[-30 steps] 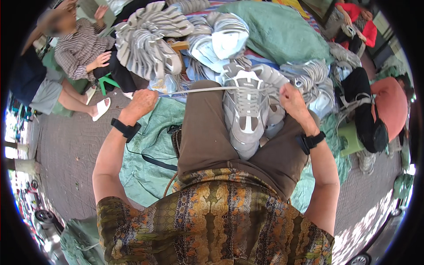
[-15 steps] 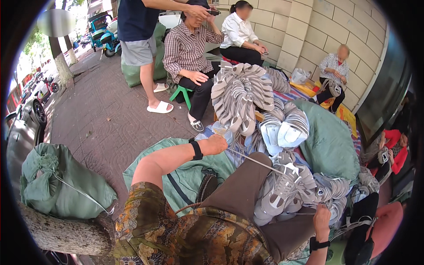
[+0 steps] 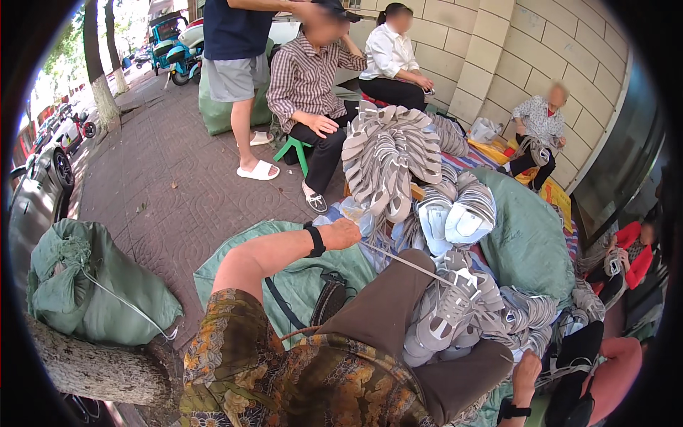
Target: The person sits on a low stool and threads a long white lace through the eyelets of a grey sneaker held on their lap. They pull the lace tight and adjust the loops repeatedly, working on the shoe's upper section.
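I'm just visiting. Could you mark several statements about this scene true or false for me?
1. The left hand holds a lace stretched from the shoe. True.
2. That shoe lies on the pavement. False: it sits between the wearer's legs.
3. A black band circles the left wrist. True.
4. The tied sack at far left is red. False: it is green.
5. A green stool stands by the person in the checked shirt. True.

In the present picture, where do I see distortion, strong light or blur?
Head view: black fisheye corners, with the wall slanting toward the right rim; head view: washed-out daylight behind the trees, upper left; head view: blurred co-workers' heads, while the shoe looks clearer.
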`<state>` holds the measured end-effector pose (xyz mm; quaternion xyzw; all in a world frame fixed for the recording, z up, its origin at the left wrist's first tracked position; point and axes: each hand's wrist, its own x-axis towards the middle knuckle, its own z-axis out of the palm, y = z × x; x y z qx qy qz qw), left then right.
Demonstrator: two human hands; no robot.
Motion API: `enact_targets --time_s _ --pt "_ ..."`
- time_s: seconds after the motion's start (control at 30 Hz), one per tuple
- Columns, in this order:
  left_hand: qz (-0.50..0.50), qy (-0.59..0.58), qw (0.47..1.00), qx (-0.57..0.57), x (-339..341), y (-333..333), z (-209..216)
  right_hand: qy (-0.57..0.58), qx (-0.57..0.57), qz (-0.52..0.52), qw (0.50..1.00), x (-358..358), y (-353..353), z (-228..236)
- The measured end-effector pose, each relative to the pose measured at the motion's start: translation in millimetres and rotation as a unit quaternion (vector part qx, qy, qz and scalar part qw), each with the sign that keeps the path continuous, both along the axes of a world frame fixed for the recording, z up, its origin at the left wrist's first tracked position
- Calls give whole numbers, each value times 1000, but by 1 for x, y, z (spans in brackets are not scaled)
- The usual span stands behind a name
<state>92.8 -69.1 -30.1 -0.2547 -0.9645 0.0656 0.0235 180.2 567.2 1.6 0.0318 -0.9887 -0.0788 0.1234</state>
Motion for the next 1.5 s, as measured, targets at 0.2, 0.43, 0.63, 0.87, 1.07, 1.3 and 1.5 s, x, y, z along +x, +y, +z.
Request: enact_targets --time_s 0.2,0.43,0.63,0.87,1.07,1.3,1.5 --pt "39 7 999 19 -7 -15 -19 64 -19 -11 998 16 34 -3" --pt "4 45 991 126 -9 -26 -32 107 -45 -45 992 33 49 -13" --pt "63 50 984 161 -4 -6 -2 118 -208 18 971 42 15 2" --pt "-11 153 922 356 -25 61 25 91 -508 70 854 5 -90 21" --pt "-115 160 872 449 -24 173 52 95 -488 142 856 -31 -160 6" --pt "-64 29 826 559 -46 212 10 129 -592 119 786 -85 -177 -50" --pt "-38 -10 822 569 -40 235 -3 80 -669 46 738 -90 -173 -74"
